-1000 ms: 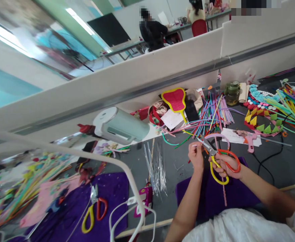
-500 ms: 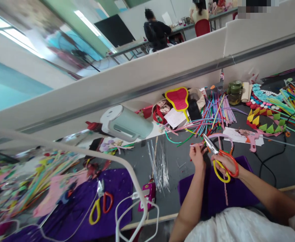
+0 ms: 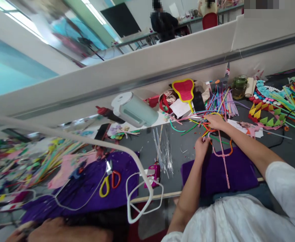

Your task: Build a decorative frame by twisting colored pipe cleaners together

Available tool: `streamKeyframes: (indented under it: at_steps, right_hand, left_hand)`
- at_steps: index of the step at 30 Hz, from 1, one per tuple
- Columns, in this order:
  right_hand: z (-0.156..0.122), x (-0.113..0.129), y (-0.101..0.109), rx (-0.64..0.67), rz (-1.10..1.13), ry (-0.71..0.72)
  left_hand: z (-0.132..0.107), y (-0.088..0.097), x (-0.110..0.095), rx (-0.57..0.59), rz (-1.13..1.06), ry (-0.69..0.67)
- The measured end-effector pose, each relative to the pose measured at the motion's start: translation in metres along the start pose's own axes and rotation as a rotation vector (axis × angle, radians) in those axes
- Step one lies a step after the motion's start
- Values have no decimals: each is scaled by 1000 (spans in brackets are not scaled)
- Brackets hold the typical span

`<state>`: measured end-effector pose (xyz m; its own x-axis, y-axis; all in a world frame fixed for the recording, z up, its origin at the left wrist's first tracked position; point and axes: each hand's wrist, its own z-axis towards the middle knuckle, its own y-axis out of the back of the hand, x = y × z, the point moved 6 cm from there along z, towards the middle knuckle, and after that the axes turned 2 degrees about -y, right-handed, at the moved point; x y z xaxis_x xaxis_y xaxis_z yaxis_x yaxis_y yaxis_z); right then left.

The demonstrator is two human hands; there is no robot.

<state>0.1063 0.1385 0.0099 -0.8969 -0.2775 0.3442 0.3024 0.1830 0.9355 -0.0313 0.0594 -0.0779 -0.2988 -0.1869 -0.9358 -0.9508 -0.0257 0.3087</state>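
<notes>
My right hand reaches over the back of the table, closed around the scissors; their blades point left and the handles are mostly hidden by the hand. My left hand is nearer to me, its fingers pinching a short lilac-pink pipe cleaner piece. A pink pipe-cleaner form with a long stem and a curved part, partly orange, lies beside the left hand, its lower end on a folded purple cloth. Loose pipe cleaners lie by both hands.
Behind are a pipe cleaner bundle, a red-yellow fan-shaped piece and a glass jar. A pink glue gun is right. Leftward are a kettle, silver strips, other scissors and another person's arm.
My right hand has carried the scissors away and leftward to the pipe cleaners at the back. The pink form is now uncovered. Another person's arm has appeared at bottom left.
</notes>
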Motion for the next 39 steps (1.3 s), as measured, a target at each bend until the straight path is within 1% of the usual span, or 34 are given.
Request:
streamKeyframes:
  at_steps: [1, 2, 3, 4, 7, 10, 11, 12, 13, 14, 16, 18, 20, 22, 25, 28, 29, 30, 31, 33, 34, 35, 36, 37, 39]
  right_hand:
    - [7, 1, -2, 12, -14, 3]
    - [12, 3, -4, 20, -26, 6]
    - [15, 4, -6, 24, -29, 10]
    - [17, 6, -8, 24, -27, 14]
    - [16, 7, -8, 11, -26, 25]
    - [8, 4, -3, -24, -24, 31]
    - [4, 4, -2, -30, 6, 57]
    - [-2, 5, -1, -24, 54, 99]
    - [-8, 7, -1, 1, 162, 180]
    - [-15, 10, -1, 58, 295, 270]
    - [-28, 13, 0, 163, 529, 393]
    - [-38, 14, 5, 198, 676, 436]
    - [-45, 15, 11, 187, 750, 438]
    - [-49, 18, 17, 177, 766, 423]
    - [-51, 25, 26, 146, 732, 386]
    - [-52, 30, 36, 151, 732, 394]
    - [-52, 29, 40, 130, 760, 384]
    - [-52, 24, 45, 80, 800, 351]
    - [-53, 16, 50, 1, 849, 297]
    - [-60, -6, 57, -204, 956, 149]
    - [-66, -16, 56, -287, 1013, 82]
    - [-74, -25, 51, -344, 1089, 22]
    - [-81, -30, 43, -345, 1182, -23]
    - [-87, -32, 32, -301, 1286, -64]
    - [-97, -28, 7, -158, 1516, -115]
  left_hand:
    - [3, -1, -5, -24, 131, -53]
    - [6, -3, -9, -41, 215, -82]
    - [8, -4, -12, -48, 249, -91]
    - [11, -6, -12, -44, 231, -77]
    - [10, -8, -12, 14, 78, -10]
    - [-1, -3, -17, 70, -25, 21]
    - [-5, 0, -20, 85, -56, 30]
    - [-10, 2, -24, 104, -103, 38]
    - [-14, 4, -28, 140, -230, 57]
    - [-17, 6, -34, 163, -332, 64]
    - [-22, 10, -44, 181, -428, 52]
    - [-25, 11, -53, 194, -460, 46]
    - [-28, 10, -59, 200, -485, 47]
    - [-31, 8, -63, 201, -508, 45]
    - [-35, 8, -68, 197, -534, 34]
    - [-38, 10, -73, 204, -616, 46]
    - [-38, 12, -74, 204, -652, 51]
    - [-39, 14, -75, 199, -687, 56]
    - [-38, 17, -76, 190, -719, 58]
    - [-37, 23, -76, 161, -779, 61]
    - [-36, 26, -75, 147, -809, 64]
    - [-34, 29, -74, 135, -840, 66]
    - [-32, 31, -73, 124, -870, 68]
    - [-31, 32, -71, 115, -898, 70]
    - [-26, 32, -68, 104, -947, 72]
